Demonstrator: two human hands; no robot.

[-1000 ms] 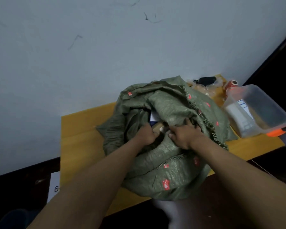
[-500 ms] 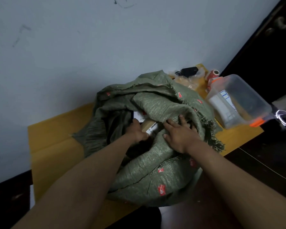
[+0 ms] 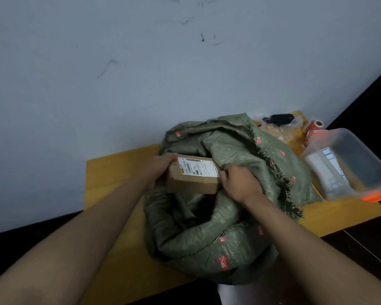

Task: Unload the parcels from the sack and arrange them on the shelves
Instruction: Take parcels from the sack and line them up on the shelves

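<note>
Head view: cardboard parcel held over the sack mouth, both hands on it

Head cam looks down at a yellow desk [image 3: 110, 172] against a pale wall [image 3: 141, 73].

- Green woven sack [image 3: 207, 234] sits on the desk, mouth open toward the camera, fabric bunched and folded, red print marks on it, frayed edge on the right side.
- Brown cardboard parcel [image 3: 191, 183] is above the sack opening, roughly level. White shipping label [image 3: 198, 167] with barcode on its top face.
- Left hand [image 3: 157, 169] grasps the parcel's left end, fingers curled over the top edge.
- Right hand [image 3: 238, 182] grasps the parcel's right end; its back also touches the sack fabric folded beside it. Can't tell if any fabric is caught in that grip.
- Both forearms reach in from the near edge.

Rest of desk, right side:
- Clear plastic tub [image 3: 356, 166] with orange clip at its near corner, tilted, some paper or packets inside; just beside the sack.
- Red-and-white tape roll [image 3: 315, 126] at the far right corner.
- Crinkled clear plastic bag [image 3: 279, 130] behind the sack, with a black device and cable [image 3: 279, 118] on it.

Floor around the desk is dark. Something white [image 3: 229, 293] shows at the near edge under the sack; can't tell what it is.
</note>
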